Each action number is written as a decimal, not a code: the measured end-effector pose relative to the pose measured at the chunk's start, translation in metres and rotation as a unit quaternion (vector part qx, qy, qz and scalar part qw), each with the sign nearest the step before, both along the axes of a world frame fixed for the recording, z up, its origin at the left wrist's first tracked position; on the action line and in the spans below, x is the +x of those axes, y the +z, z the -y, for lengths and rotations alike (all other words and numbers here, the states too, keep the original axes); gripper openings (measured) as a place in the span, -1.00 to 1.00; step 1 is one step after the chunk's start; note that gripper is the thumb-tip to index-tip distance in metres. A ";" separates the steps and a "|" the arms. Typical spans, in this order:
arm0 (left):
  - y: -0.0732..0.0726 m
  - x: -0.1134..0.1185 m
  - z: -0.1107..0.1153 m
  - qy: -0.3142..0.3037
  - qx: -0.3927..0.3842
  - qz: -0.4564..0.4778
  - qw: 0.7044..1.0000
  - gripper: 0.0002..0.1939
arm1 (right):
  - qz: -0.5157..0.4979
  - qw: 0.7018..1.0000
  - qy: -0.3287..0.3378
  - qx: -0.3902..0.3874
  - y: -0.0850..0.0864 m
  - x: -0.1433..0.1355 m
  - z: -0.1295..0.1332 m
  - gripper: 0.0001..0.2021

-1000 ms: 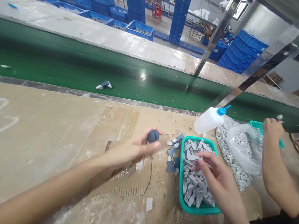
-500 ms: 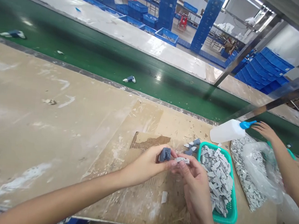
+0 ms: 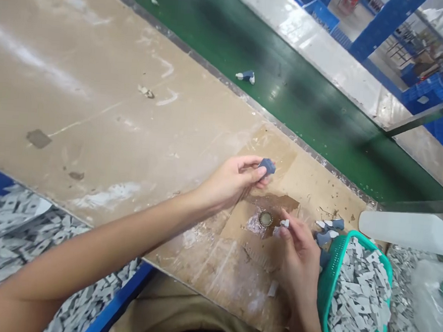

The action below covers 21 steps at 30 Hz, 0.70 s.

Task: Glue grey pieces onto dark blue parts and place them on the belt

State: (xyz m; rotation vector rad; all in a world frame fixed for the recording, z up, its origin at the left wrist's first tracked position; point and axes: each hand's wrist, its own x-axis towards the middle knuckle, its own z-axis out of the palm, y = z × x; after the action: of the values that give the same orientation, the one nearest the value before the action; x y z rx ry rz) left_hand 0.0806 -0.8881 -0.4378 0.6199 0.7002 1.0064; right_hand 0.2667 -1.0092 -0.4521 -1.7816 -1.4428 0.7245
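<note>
Left hand (image 3: 232,181) grips a blue block (image 3: 267,165) mid-frame; lower right, the right hand (image 3: 301,248) pinches a pale bit (image 3: 285,223) by fingertips alone, so it might slip near the cap (image 3: 266,218).

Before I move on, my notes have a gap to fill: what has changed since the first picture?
The right hand has moved left, from over the basket to near the round disc, and now holds a small pale piece. The left hand still holds the blue piece; the basket remains well filled.
</note>
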 end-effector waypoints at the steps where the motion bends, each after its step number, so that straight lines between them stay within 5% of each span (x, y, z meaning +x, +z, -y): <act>1: 0.001 -0.001 -0.001 0.007 0.004 0.004 1.000 -0.79 | 0.005 1.000 -0.001 0.000 -0.003 -0.001 0.001 -0.66; 7: 0.002 -0.004 -0.005 0.001 0.017 -0.009 1.000 -0.90 | 0.013 0.999 -0.039 0.032 -0.016 -0.002 0.010 -0.64; 15: -0.008 -0.008 -0.005 0.000 0.057 -0.042 0.998 -0.81 | 0.222 0.960 0.067 0.160 -0.010 -0.003 0.005 -0.66; 21: -0.003 -0.014 -0.002 -0.034 0.103 -0.098 0.989 -0.85 | 0.249 0.937 0.116 0.216 -0.011 -0.006 0.002 -0.57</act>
State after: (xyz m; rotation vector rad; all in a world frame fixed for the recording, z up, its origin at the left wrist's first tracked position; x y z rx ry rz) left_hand 0.0662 -0.8856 -0.4406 0.9265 0.7475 0.9700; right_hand 0.2607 -1.0111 -0.4630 -1.5140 -1.9907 0.0322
